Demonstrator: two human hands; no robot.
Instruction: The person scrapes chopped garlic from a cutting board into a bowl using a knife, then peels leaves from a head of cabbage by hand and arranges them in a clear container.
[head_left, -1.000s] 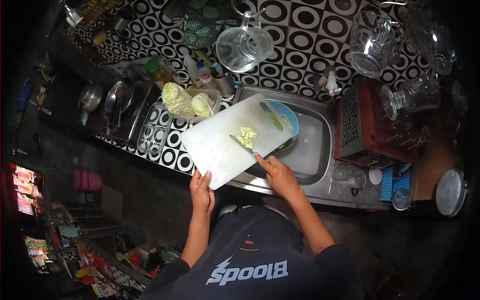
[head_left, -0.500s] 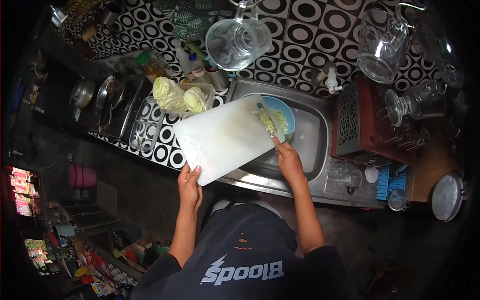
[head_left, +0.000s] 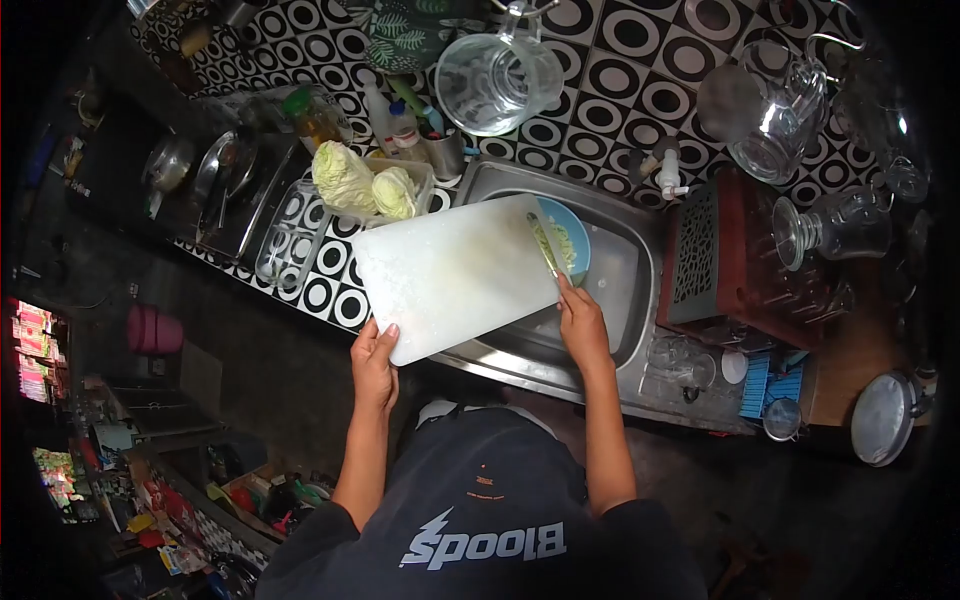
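Note:
A white cutting board (head_left: 455,275) is held tilted over the sink, spanning both hands. My left hand (head_left: 375,365) grips its near left corner, thumb on top and fingers underneath. My right hand (head_left: 583,325) is closed at the near right corner, beside the long handle slot; its fingers are partly hidden. Beneath the board's right end sits a blue bowl (head_left: 578,225), partly covered. Chopped pale-green cabbage (head_left: 565,245) shows inside it. Two pieces of cabbage (head_left: 345,178) rest in a clear plastic container (head_left: 425,185) beyond the board's left end.
The steel sink (head_left: 640,290) lies under the board and bowl. A glass mug (head_left: 498,85) hangs above. Bottles (head_left: 404,135) stand by the wall, with a stove (head_left: 225,190) at left. A red-brown rack (head_left: 735,250), glasses (head_left: 680,360) and a blue basket (head_left: 770,385) are at right.
The board has tilted further at its right end, and its handle slot looks narrower. Both hands keep their grip. The whole view has shifted slightly.

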